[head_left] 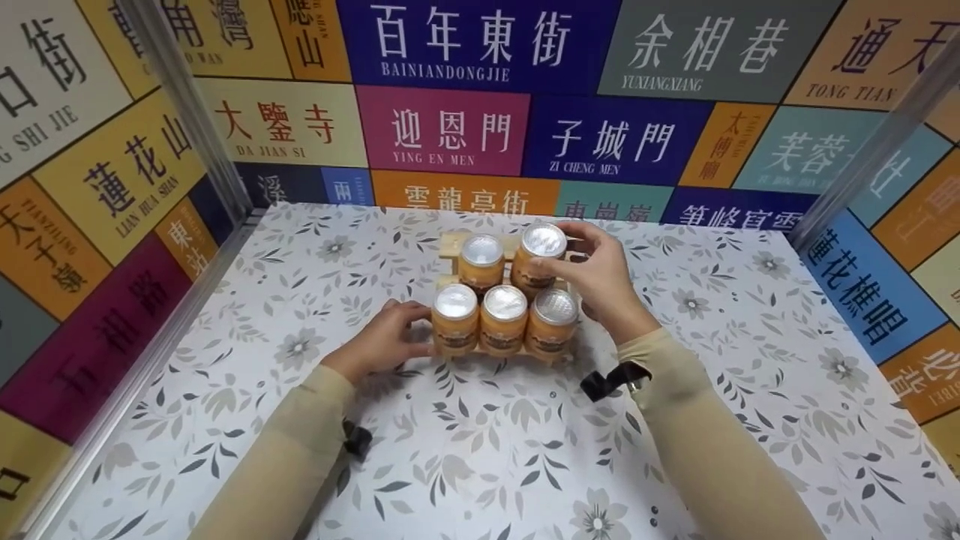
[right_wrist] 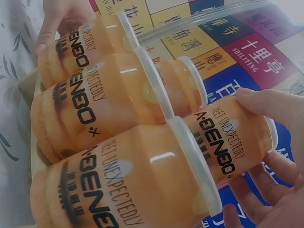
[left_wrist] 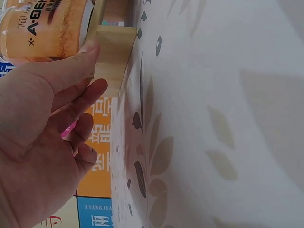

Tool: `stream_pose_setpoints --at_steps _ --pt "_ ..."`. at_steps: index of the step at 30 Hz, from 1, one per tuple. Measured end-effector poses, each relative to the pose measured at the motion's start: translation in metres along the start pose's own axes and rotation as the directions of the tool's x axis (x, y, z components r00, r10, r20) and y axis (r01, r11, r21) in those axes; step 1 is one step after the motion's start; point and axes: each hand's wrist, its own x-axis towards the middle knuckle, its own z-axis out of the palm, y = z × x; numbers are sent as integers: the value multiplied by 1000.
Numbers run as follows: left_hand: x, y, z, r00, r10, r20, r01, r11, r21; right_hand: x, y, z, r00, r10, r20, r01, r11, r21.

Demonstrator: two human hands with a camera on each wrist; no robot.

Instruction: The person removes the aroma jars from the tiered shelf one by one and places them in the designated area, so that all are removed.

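Jar (head_left: 538,246) at the rack's (left_wrist: 114,53) one o'clock is apparently being seated, right hand (head_left: 601,276) gripping it, relaxed left hand (head_left: 381,343) touching eight o'clock, gentle release needed.

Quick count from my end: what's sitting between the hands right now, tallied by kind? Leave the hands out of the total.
Silver-topped orange jars: 5 (3 in the front row, 2 behind, one of those gripped by the right hand)
Wooden stand: 1
Total: 6
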Motion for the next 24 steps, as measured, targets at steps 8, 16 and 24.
stream_pose_setpoints --at_steps 8,16,24 --pt "-2 0 0 999 -36 15 36 999 -7 -2 -1 -12 998 -55 -34 55 998 -16" --pt "1 -1 -2 1000 -5 21 5 1000 24 -5 -1 -32 992 -90 -92 89 996 -15" --pt "1 -3 2 999 53 1 -53 998 31 -10 6 -61 982 -103 -156 100 995 -26"
